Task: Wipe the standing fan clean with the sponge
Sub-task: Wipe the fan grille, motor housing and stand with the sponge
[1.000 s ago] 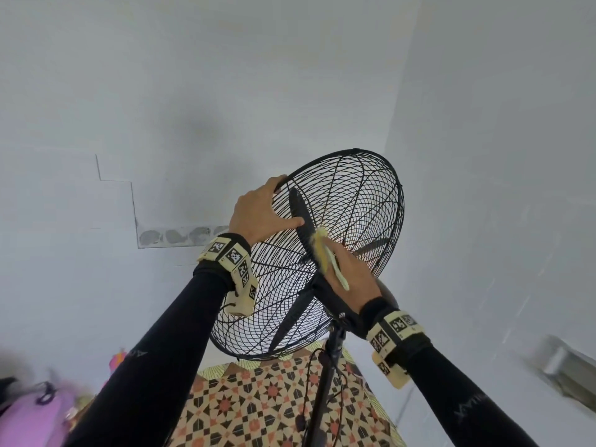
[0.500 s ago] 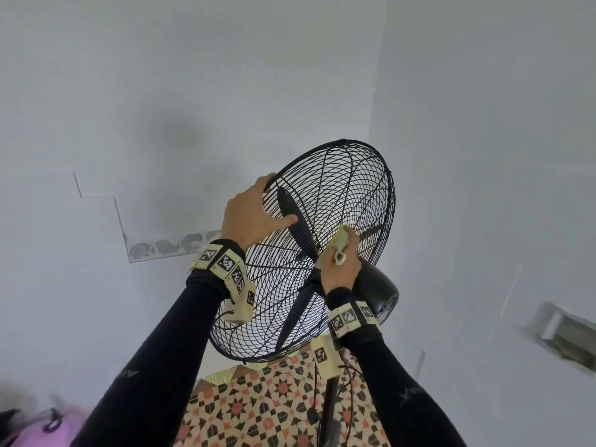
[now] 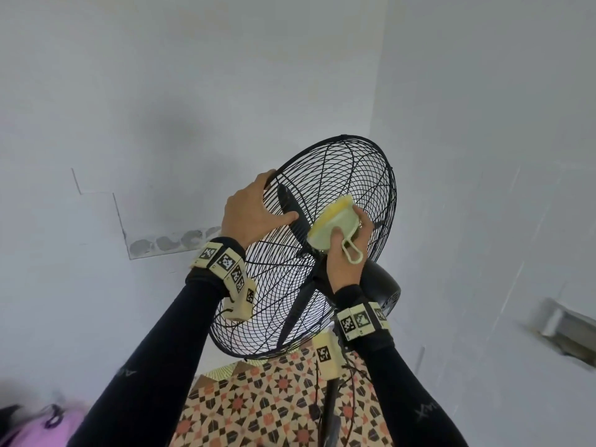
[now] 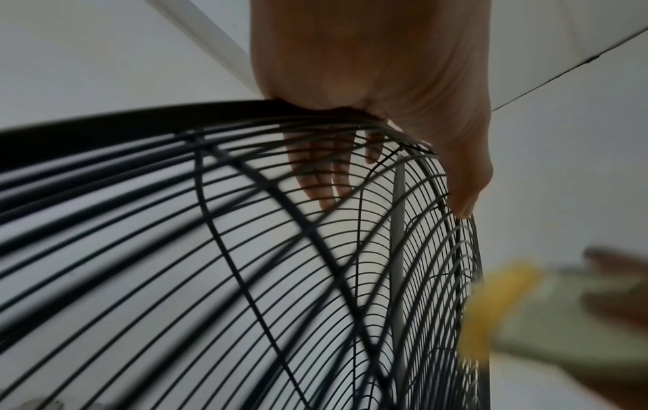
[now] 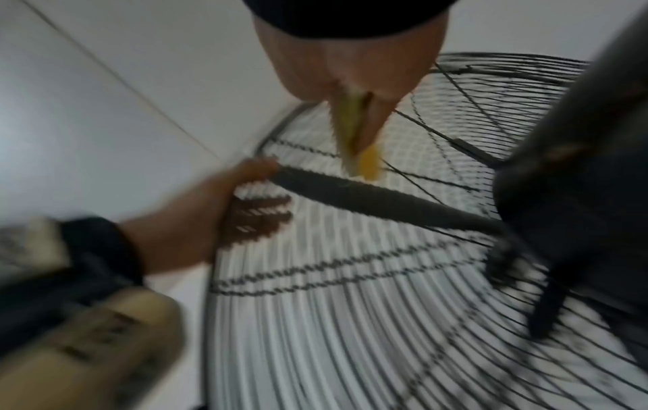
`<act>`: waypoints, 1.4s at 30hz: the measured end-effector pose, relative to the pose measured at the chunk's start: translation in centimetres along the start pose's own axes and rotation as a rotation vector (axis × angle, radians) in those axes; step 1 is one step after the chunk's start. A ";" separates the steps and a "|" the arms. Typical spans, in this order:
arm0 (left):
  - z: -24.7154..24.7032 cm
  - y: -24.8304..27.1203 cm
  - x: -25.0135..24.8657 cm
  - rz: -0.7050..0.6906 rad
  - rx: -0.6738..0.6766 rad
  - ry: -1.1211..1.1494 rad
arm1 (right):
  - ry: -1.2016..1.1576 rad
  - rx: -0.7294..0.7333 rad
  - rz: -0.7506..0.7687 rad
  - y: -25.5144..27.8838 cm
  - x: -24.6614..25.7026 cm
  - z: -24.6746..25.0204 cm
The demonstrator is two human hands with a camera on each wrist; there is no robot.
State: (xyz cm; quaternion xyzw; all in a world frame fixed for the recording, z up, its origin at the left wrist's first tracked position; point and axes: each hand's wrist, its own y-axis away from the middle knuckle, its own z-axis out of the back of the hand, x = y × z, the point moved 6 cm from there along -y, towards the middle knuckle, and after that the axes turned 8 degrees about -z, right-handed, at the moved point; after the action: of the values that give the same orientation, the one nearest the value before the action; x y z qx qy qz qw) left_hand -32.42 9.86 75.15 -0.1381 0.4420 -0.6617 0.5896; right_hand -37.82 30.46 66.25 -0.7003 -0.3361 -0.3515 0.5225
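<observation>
Pale bare walls meet in a corner behind the standing fan (image 3: 309,250), whose pole rises from a patterned floor mat (image 3: 258,411) at about 6 o'clock in the head view, with something pink and blurred at 8 o'clock. At the cage's 10 o'clock edge, the left hand (image 3: 251,214) grips the outer rim (image 4: 147,116): the left wrist view shows the fingers (image 4: 319,177) curled over the rim onto the far face of the grille while the thumb (image 4: 462,191) lies along the near wires. The right hand (image 3: 346,253) holds the sponge (image 3: 335,224) just right of the cage's centre, at about 2 o'clock from the hub, thumb on one side and fingers on the other of its pale green backing, the yellow face turned against the rear wires; a small loop handle (image 3: 353,253) hangs over the knuckles. The sponge looks soft and light, likely to squash around the thin wires, so holding it by the stiffer backing seems sensible. The wire cage is probably springy and able to flex or snag the foam, and the head looks top-heavy on its slim pole, so steadying it at the thick rim rather than the fine wires seems the sound hold. The dark motor housing (image 3: 382,291) sits at 4 o'clock.
</observation>
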 end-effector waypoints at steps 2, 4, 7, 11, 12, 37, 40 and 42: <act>-0.1 0.1 -0.1 0.001 0.002 0.002 | -0.024 -0.056 0.009 0.2 0.1 0.8; -0.2 0.1 -0.3 0.000 0.004 0.005 | -0.027 -0.179 -0.077 0.5 -1.5 1.6; -0.3 0.1 -0.5 0.001 0.006 0.009 | -0.028 -0.221 -0.348 0.7 -4.1 1.5; 0.1 0.1 0.1 0.005 0.001 -0.022 | -0.590 -0.187 -0.682 -0.5 -3.9 0.5; 0.0 0.1 0.0 0.002 0.005 -0.028 | -0.711 -0.209 -0.755 -0.4 -3.8 0.6; -0.1 0.3 -0.4 -0.007 -0.005 -0.016 | -1.118 -0.192 -1.036 1.8 -5.1 -0.1; -0.4 0.1 -1.0 -0.013 -0.003 -0.008 | -1.051 -0.309 -0.984 1.7 -6.0 -0.7; -0.2 0.1 -0.7 -0.007 -0.001 -0.016 | -1.036 -0.283 -1.013 2.1 -5.9 -1.5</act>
State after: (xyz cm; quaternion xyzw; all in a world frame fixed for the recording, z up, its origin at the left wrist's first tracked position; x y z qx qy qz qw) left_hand -32.29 10.58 75.18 -0.1450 0.4371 -0.6626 0.5907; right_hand -39.38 27.95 60.48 -0.5961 -0.7734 -0.2142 -0.0249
